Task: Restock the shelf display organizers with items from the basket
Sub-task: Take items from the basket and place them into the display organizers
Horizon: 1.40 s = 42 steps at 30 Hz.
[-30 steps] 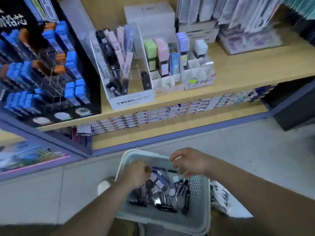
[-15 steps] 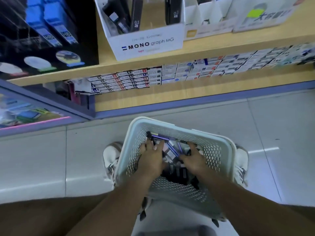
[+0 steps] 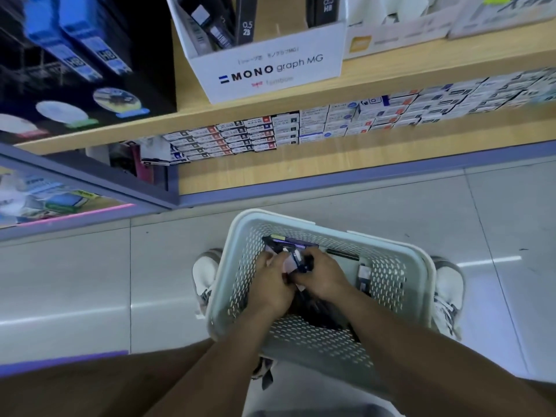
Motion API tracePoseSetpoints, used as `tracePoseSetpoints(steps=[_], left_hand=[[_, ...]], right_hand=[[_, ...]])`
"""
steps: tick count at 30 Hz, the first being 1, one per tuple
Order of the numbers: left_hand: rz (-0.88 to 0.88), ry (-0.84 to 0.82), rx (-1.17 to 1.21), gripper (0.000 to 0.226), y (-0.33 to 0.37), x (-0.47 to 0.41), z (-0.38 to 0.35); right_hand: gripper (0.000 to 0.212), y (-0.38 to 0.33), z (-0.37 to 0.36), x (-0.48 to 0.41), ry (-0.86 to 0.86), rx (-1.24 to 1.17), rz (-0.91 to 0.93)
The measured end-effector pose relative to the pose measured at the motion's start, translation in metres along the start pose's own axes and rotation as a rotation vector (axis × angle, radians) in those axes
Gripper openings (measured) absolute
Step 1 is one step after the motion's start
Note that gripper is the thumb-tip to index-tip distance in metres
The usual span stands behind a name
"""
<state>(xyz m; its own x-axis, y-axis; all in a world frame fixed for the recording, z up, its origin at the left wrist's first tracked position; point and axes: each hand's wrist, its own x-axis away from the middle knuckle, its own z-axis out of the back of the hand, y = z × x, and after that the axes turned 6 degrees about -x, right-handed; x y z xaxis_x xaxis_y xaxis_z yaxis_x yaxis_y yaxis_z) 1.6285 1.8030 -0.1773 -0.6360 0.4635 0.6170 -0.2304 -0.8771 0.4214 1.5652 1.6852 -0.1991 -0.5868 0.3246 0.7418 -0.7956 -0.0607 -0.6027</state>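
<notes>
Bending below the white cardboard MONO graph display organizer (image 3: 270,72), over the pale perforated plastic basket (image 3: 388,267) on the grey tiled floor (image 3: 90,266); drawing left hand (image 3: 272,285) and right hand (image 3: 323,276) together (apart a moment ago), both clutching slim dark-and-purple packets (image 3: 288,244) inside it, probably readying a lift.

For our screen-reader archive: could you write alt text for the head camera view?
The left hand and right hand grip small packs inside a pale perforated basket between the person's shoes on a tiled floor; above, a wooden shelf holds a white MONO graph MG display box.
</notes>
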Motion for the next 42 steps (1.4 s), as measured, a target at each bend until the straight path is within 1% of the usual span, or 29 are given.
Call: tracePoseSetpoints(steps=[2, 4, 6, 8, 11, 14, 17, 20, 22, 23, 25, 27, 29, 31, 34, 38, 40, 42], left_hand=[[-0.005, -0.010, 0.047, 0.067, -0.001, -0.002, 0.002], [0.001, -0.038, 0.048, 0.073, -0.001, -0.002, 0.004], [0.028, -0.073, 0.047, 0.076, 0.000, -0.003, 0.004], [0.048, -0.103, -0.009, 0.073, 0.003, -0.005, 0.002], [0.041, -0.118, -0.110, 0.069, 0.011, -0.003, -0.006], [0.079, -0.128, -0.048, 0.056, 0.014, -0.005, -0.009], [0.043, -0.169, 0.054, 0.050, 0.013, -0.009, -0.005], [0.065, -0.133, 0.216, 0.023, 0.016, -0.007, 0.009], [0.077, -0.116, 0.309, 0.010, 0.022, -0.002, 0.025], [0.075, -0.104, 0.346, 0.011, 0.026, 0.002, 0.035], [0.087, -0.104, 0.435, 0.021, 0.038, 0.015, 0.057], [0.088, -0.137, 0.547, 0.024, 0.052, 0.031, 0.078], [0.055, -0.138, 0.610, 0.024, 0.069, 0.049, 0.094], [0.010, -0.088, 0.663, 0.020, 0.085, 0.066, 0.107], [-0.041, -0.039, 0.736, 0.015, 0.102, 0.090, 0.130], [-0.057, -0.018, 0.862, 0.023, 0.118, 0.120, 0.174], [-0.094, -0.020, 0.886, 0.021, 0.127, 0.135, 0.199], [-0.139, -0.066, 0.893, 0.015, 0.138, 0.151, 0.221]], right_hand=[[0.033, -0.002, 0.002, -0.002, -0.014, -0.120, -0.044], [0.022, -0.004, 0.002, -0.003, 0.030, -0.201, -0.055], [0.007, -0.007, -0.001, -0.002, 0.054, -0.171, -0.010], [0.009, -0.007, -0.004, 0.000, 0.074, -0.158, 0.014], [0.016, 0.004, -0.002, 0.010, 0.116, -0.152, -0.008], [0.025, 0.024, 0.007, 0.022, 0.153, -0.243, -0.025], [0.016, 0.022, 0.017, 0.032, 0.127, -0.325, -0.020], [0.011, 0.004, 0.027, 0.039, 0.051, -0.395, -0.042], [0.008, -0.014, 0.037, 0.048, 0.005, -0.498, -0.099], [0.009, -0.023, 0.042, 0.054, -0.014, -0.553, -0.120], [0.011, -0.038, 0.051, 0.067, -0.014, -0.672, -0.154], [0.013, -0.054, 0.054, 0.081, 0.026, -0.868, -0.180], [0.013, -0.075, 0.054, 0.099, 0.035, -1.078, -0.193], [0.017, -0.096, 0.055, 0.117, 0.014, -1.153, -0.132], [0.022, -0.121, 0.066, 0.145, -0.048, -1.144, 0.017], [0.021, -0.144, 0.092, 0.182, -0.129, -1.068, 0.211], [0.018, -0.157, 0.107, 0.201, -0.164, -0.994, 0.307], [0.013, -0.171, 0.120, 0.221, -0.178, -0.927, 0.390]])
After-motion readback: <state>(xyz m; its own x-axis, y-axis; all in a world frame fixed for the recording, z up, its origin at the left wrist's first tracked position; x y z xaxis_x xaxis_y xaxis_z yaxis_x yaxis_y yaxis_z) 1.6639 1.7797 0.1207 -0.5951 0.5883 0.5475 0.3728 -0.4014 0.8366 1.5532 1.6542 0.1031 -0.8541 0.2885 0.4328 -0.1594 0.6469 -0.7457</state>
